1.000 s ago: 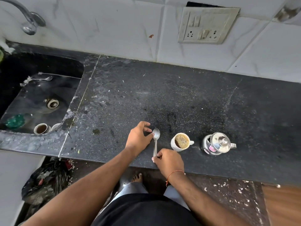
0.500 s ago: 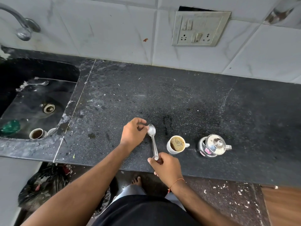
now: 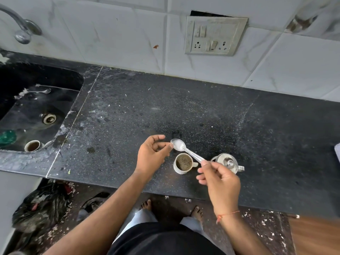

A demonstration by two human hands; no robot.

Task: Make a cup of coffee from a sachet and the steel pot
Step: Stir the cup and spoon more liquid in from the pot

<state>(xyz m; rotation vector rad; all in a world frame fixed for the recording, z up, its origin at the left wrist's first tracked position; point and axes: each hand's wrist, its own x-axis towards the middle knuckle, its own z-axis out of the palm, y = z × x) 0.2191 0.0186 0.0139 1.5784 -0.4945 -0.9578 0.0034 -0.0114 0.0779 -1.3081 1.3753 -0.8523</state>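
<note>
— What have you got in your hands?

— My right hand [image 3: 219,178] pinches the handle end of a steel spoon [image 3: 185,150] between thumb and fingers. The spoon is lifted off the counter [image 3: 202,111], slanting up and to the left, and its handle crosses above the rim of the cup [image 3: 183,163].

— And the other hand?

— My left hand [image 3: 151,155] is just left of the cup, fingers curled, thumb and forefinger right at the edge of the spoon's bowl. Whether they actually pinch it or only touch it, I cannot tell.

— Where is the coffee?

— In the small white cup, near the front edge of the black counter, its handle pointing right. It is filled with dark brown coffee with a little froth on top.

— And the pot?

— The steel pot [image 3: 227,162] stands just right of the cup, lid on, knob up, spout to the right. My right hand covers part of it.

— Anything else around?

— A sink [image 3: 60,100] on the left, with a used cup [image 3: 32,145], a green scrubber [image 3: 7,137] and another spoon [image 3: 39,91] in it, and a tap [image 3: 20,26] above. There is a switchboard [image 3: 214,35] on the tiled wall, and a dark rubbish bag [image 3: 40,208] on the floor by my bare feet.
</note>
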